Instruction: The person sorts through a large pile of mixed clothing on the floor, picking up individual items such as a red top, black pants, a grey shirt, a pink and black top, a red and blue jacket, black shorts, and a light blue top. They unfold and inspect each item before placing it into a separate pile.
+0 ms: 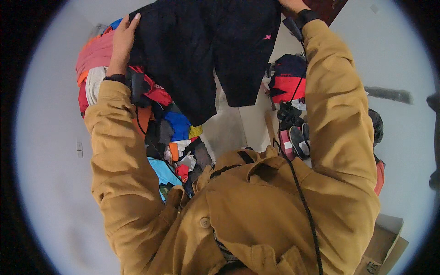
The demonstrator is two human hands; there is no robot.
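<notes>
A pair of black shorts (206, 44) hangs spread out in front of me, both legs pointing down. On one leg sits a small pink logo. My left hand (125, 37) grips the shorts at their upper left edge, thumb on the cloth. At the upper right corner is my right hand (294, 4), partly cut off by the picture's edge; its fingers are hidden, but the cloth is held up at that side. Black bands with cabled devices circle both wrists.
Piled clothes (178, 127) in many colours lie on the left, with a pink padded garment (96, 55) higher up. Tiled floor (227, 132) shows below the shorts. On the right are folded clothes (288, 80), shoes (296, 141) and a cardboard box (383, 237).
</notes>
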